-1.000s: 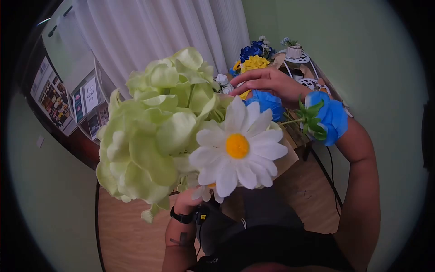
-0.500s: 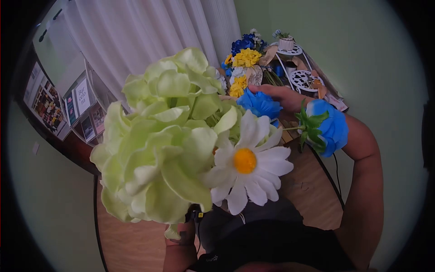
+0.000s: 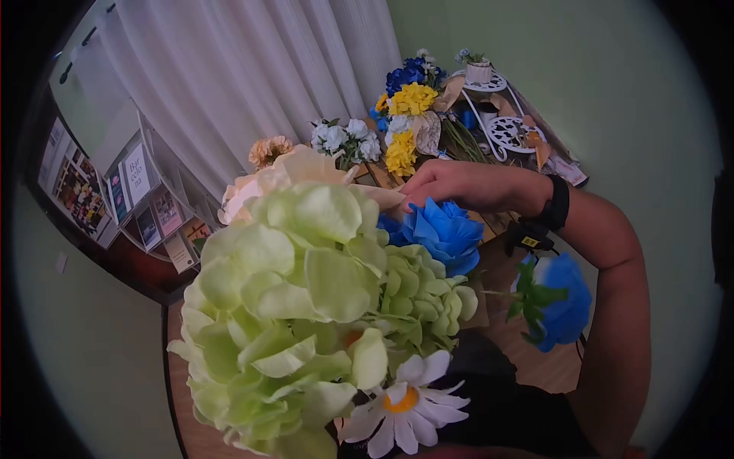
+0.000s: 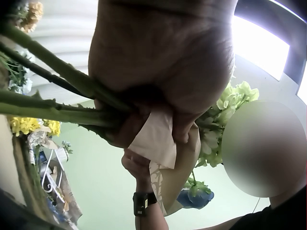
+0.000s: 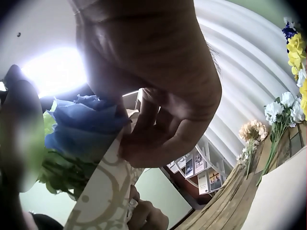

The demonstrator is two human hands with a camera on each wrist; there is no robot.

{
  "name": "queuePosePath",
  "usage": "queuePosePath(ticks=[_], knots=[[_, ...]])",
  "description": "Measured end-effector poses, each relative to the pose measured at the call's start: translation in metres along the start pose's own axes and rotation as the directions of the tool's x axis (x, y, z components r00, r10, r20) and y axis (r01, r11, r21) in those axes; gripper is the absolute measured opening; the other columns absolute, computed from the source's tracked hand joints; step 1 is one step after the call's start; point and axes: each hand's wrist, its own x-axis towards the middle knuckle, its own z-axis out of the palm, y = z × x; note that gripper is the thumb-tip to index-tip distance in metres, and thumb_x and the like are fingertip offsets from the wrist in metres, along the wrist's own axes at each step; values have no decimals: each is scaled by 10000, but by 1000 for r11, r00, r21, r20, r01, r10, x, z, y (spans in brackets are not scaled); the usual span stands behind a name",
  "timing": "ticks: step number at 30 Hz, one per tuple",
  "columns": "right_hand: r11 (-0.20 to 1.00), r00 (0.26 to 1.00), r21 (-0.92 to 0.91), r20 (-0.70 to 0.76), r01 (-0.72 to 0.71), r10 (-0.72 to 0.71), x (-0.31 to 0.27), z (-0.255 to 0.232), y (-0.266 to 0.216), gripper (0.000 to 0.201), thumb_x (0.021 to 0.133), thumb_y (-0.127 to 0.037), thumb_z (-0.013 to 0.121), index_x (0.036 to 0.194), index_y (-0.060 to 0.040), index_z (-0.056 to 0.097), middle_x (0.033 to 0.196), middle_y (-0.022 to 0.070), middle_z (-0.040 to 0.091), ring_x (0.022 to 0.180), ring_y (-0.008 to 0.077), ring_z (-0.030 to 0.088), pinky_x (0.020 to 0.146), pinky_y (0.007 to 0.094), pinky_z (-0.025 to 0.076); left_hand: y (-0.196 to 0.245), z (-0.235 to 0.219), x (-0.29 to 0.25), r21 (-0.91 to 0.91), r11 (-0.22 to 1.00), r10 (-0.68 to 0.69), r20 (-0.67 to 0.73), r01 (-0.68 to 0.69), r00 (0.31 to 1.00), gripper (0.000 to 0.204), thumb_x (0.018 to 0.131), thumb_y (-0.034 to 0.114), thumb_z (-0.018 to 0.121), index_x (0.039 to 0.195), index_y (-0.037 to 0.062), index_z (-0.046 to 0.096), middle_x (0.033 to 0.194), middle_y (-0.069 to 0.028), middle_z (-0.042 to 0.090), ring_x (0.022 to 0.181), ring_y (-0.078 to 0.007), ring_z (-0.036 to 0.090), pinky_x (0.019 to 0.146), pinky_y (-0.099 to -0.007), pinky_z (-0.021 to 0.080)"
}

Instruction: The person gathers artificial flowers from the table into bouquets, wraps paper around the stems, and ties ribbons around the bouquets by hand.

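A bouquet of large pale green flowers [image 3: 283, 306], a white daisy [image 3: 405, 402], blue roses [image 3: 443, 233] and a peach flower [image 3: 287, 172] fills the head view. My left hand [image 4: 163, 62] is hidden behind it there; in the left wrist view it grips the thick green stems [image 4: 62, 115] with the wrapping paper [image 4: 184, 167] gathered at them. My right hand [image 3: 466, 187] is at the far side of the bouquet, beside the blue roses. Its thumb and fingers pinch the edge of the patterned paper, as the right wrist view shows. One blue rose [image 3: 562, 302] sticks out toward the right forearm.
On the wooden table [image 5: 235, 191] lie white flowers [image 3: 344, 141], yellow flowers [image 3: 413, 99] and dark blue flowers [image 3: 405, 75]. A white metal stand [image 3: 512, 134] holds a small pot [image 3: 479, 71]. A card rack [image 3: 153, 191] stands left of the curtain [image 3: 252, 69].
The bouquet has tipped, its daisy sinking toward my body and its peach flower coming into view. My right hand has gone from outstretched fingers to pinching the paper.
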Motion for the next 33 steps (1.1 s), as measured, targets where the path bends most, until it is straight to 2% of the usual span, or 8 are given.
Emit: queuePosePath(ticks=[10, 12, 16, 21, 23, 27, 30, 33], knots=[[797, 949, -578, -115, 176, -293, -14, 23, -46, 139, 871, -67, 678, 914, 58, 722, 760, 13, 694, 690, 28, 568, 612, 232, 464, -1, 5, -16, -58, 998, -43, -56, 40, 997, 599, 961, 175, 625, 1478, 51, 348, 1456, -98, 452, 1296, -246, 484, 1056, -378, 438], [619, 841, -735, -126, 277, -526, -17, 24, -54, 185, 857, -152, 733, 916, 23, 749, 679, 81, 687, 595, 95, 591, 581, 271, 470, -1, 5, -18, -64, 997, -49, -70, 45, 996, 600, 957, 160, 632, 1476, 52, 352, 1454, -96, 454, 1292, -244, 487, 1051, -375, 441], [587, 787, -748, -144, 311, -600, -17, 31, -53, 187, 924, -126, 677, 1024, 26, 723, 799, 24, 684, 655, 84, 566, 634, 243, 492, -3, 9, -21, -92, 994, -67, -87, 59, 994, 601, 950, 132, 644, 1472, 53, 358, 1449, -92, 458, 1285, -241, 492, 1043, -369, 448], [853, 888, -458, -243, 251, -391, -17, 7, -41, 363, 979, -328, 613, 1170, -26, 676, 896, 23, 662, 662, 109, 625, 621, 253, 527, 16, 16, -9, -129, 989, -82, -124, 66, 989, 606, 940, 97, 660, 1468, 54, 365, 1442, -87, 463, 1276, -237, 499, 1032, -362, 457], [996, 975, -84, -221, -41, 21, -24, 1, -36, 349, 989, -328, 601, 1139, -23, 683, 887, 35, 658, 716, 92, 621, 617, 251, 517, -10, 13, -32, -146, 987, -94, -146, 73, 985, 609, 936, 82, 666, 1466, 55, 368, 1439, -85, 465, 1272, -235, 502, 1028, -359, 460], [919, 987, -394, -142, 10, -72, -22, 0, -18, 370, 996, -353, 603, 1078, -7, 704, 837, 7, 651, 800, 57, 623, 647, 229, 481, -22, 18, -45, -266, 960, -139, -188, 86, 972, 589, 939, 66, 665, 1455, 51, 383, 1416, -88, 485, 1252, -235, 522, 1017, -364, 473], [929, 964, -338, -156, 154, -217, -20, -3, -17, 341, 961, -313, 671, 1080, 3, 717, 853, 5, 684, 804, 50, 609, 688, 232, 482, -21, 18, -43, -487, 873, -101, -173, 3, 980, 557, 945, 56, 659, 1438, 38, 402, 1361, -104, 527, 1201, -237, 564, 994, -390, 499], [917, 937, -373, -247, 143, -246, -27, 2, -27, 275, 926, -239, 716, 1051, 6, 733, 861, 6, 700, 780, 55, 600, 703, 233, 488, -11, 21, -38, -316, 946, -148, -224, 72, 963, 525, 937, 36, 656, 1414, 23, 436, 1332, -104, 551, 1195, -228, 570, 977, -370, 499]])
